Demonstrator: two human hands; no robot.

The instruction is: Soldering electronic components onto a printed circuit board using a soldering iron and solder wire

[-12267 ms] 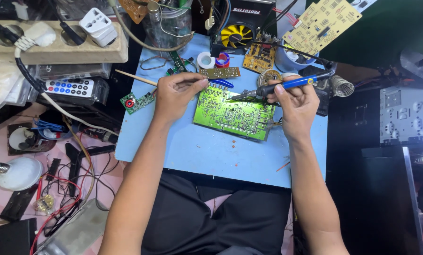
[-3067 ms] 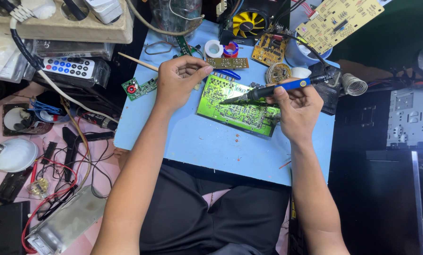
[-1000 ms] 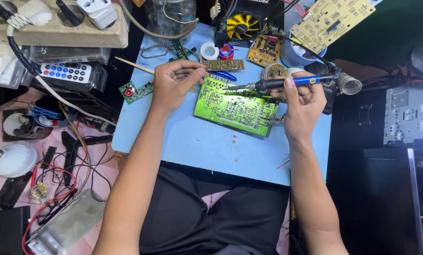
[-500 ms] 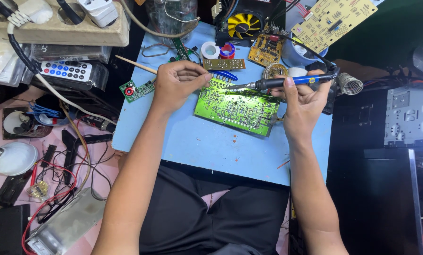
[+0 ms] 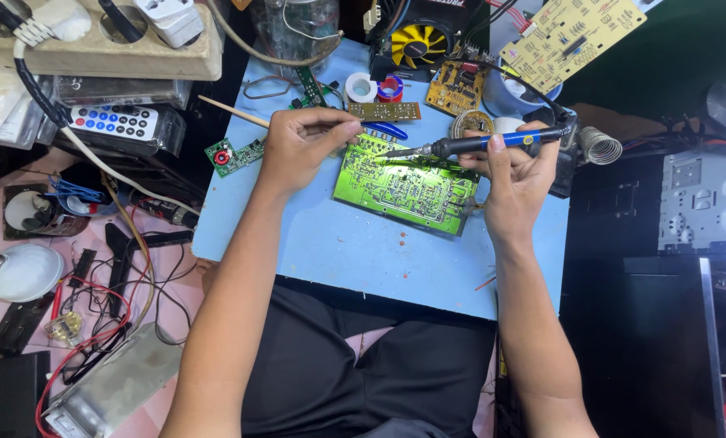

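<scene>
Head view: my right hand [image 5: 515, 182] grips the soldering iron [image 5: 485, 144] — tip on the green circuit board [image 5: 405, 186] — while my left hand [image 5: 302, 150], fingers pinched shut, rests at its far edge.

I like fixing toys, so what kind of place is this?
Probably an electronics repair bench. The right hand holds a soldering iron over a green circuit board, and more boards, like the yellow board, lie on the blue table.

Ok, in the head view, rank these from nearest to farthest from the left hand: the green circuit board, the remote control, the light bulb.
From the left hand:
1. Green circuit board, just to its right on the blue mat.
2. Remote control, off to the left under the power strip.
3. Light bulb, far left, lower down.
</scene>
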